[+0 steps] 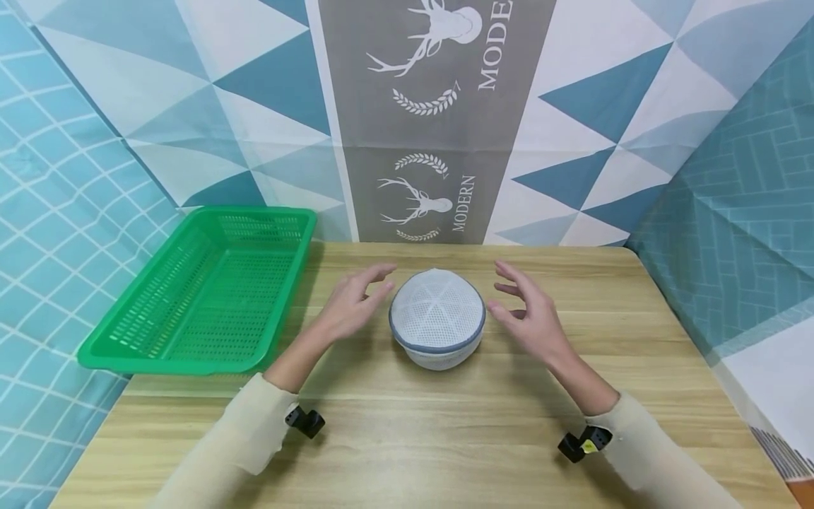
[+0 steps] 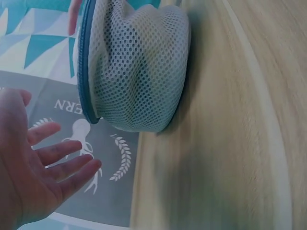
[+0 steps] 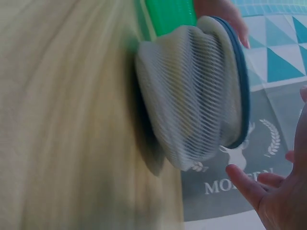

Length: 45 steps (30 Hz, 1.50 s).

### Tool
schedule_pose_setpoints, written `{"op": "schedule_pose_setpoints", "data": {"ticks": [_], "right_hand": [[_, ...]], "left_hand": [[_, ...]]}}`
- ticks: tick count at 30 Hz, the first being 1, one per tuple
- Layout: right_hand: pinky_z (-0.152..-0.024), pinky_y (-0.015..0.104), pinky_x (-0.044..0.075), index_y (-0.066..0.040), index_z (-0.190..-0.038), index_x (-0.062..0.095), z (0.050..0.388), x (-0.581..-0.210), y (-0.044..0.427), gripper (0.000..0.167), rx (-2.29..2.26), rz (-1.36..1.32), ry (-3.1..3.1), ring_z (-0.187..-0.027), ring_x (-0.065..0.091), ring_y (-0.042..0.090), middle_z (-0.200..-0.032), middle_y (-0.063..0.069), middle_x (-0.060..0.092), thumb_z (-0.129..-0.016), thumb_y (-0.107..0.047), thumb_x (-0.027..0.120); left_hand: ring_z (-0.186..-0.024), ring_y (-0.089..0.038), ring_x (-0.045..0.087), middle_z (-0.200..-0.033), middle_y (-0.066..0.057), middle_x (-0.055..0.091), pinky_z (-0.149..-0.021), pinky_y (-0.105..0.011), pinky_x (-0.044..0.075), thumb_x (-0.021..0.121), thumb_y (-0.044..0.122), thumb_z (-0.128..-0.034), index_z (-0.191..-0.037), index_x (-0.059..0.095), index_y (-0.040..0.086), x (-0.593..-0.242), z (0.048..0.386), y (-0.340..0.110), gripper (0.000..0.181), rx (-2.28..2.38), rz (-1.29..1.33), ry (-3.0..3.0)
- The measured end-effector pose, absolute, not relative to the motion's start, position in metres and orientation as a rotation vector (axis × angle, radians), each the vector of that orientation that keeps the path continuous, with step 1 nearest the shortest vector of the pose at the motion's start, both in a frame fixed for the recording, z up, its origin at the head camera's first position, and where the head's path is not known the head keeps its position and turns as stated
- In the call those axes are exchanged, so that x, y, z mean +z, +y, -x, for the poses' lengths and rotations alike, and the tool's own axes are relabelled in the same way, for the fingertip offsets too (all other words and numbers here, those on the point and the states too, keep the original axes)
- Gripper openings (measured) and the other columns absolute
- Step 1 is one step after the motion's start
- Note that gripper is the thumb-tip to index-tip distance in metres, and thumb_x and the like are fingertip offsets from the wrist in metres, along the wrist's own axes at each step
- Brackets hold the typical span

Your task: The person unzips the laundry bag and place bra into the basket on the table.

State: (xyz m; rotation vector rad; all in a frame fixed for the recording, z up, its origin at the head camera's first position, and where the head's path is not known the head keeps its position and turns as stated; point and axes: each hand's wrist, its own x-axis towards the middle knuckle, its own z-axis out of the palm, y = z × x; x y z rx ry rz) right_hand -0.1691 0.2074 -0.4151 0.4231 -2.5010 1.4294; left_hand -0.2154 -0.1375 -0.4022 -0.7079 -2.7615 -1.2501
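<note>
Mesh laundry bag [image 1: 437,311] sits on the worktop [image 1: 439,438] between left hand [image 1: 351,304] and right hand [image 1: 534,318], both released, fingers apart; a yellowish patch [image 2: 154,79] on it is indistinct; wrist views crop both hands.

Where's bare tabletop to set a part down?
Free: tabletop between the two sleeves, in front of the mesh bag; also the stretch from the right hand to the tabletop's right edge. Crowded: around the mesh bag, left hand and right hand flanking it; also the left side, where the green basket sits beside the left forearm.
</note>
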Motion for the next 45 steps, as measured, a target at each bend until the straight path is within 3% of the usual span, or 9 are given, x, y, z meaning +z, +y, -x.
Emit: {"op": "schedule_pose_setpoints", "data": {"ticks": [12, 18, 28, 38, 45], "right_hand": [[-0.109, 0.065, 0.065, -0.013, -0.17, 0.048, 0.169, -0.424, 0.193, 0.067, 1.502, -0.34, -2.615, -0.146, 0.067, 0.05, -0.169, 0.023, 0.056, -0.11, -0.026, 0.073], [-0.109, 0.063, 0.065, -0.011, -0.163, 0.058, 0.167, -0.423, 0.187, 0.061, 1.486, -0.325, -2.664, -0.141, 0.07, 0.046, -0.166, 0.02, 0.061, -0.108, -0.028, 0.077], [-0.105, 0.059, 0.068, -0.007, -0.156, 0.064, 0.17, -0.427, 0.179, 0.055, 1.426, -0.364, -2.704, -0.139, 0.07, 0.041, -0.157, 0.021, 0.069, -0.107, -0.026, 0.079], [-0.099, 0.048, 0.071, -0.005, -0.153, 0.067, 0.176, -0.43, 0.18, 0.05, 1.447, -0.379, -2.697, -0.133, 0.071, 0.039, -0.152, 0.023, 0.071, -0.107, -0.021, 0.078], [-0.103, 0.046, 0.07, -0.002, -0.153, 0.067, 0.182, -0.433, 0.183, 0.046, 1.436, -0.428, -2.677, -0.135, 0.073, 0.042, -0.151, 0.025, 0.072, -0.11, -0.021, 0.073]], "left_hand": [[-0.156, -0.046, 0.059, -0.168, -0.019, 0.06, -0.124, -0.067, 0.054, 0.054, 0.034, -0.1169, -0.162, 0.058, 0.008, -0.41, 0.216, -0.121, 0.053, -1.372, 0.736, -2.761], [-0.154, -0.043, 0.061, -0.165, -0.019, 0.064, -0.127, -0.064, 0.052, 0.056, 0.034, -0.1164, -0.162, 0.059, 0.008, -0.413, 0.218, -0.116, 0.052, -1.394, 0.775, -2.749], [-0.157, -0.045, 0.058, -0.172, -0.022, 0.055, -0.114, -0.054, 0.063, 0.063, 0.021, -0.1122, -0.156, 0.063, 0.001, -0.418, 0.216, -0.119, 0.048, -1.436, 0.791, -2.802], [-0.153, -0.047, 0.061, -0.167, -0.026, 0.058, -0.11, -0.05, 0.067, 0.067, 0.022, -0.1109, -0.154, 0.065, 0.0, -0.423, 0.212, -0.122, 0.049, -1.387, 0.822, -2.801], [-0.141, -0.047, 0.069, -0.157, -0.025, 0.063, -0.106, -0.043, 0.068, 0.076, 0.019, -0.1071, -0.15, 0.068, -0.001, -0.424, 0.204, -0.124, 0.048, -1.46, 0.786, -2.792]]}}
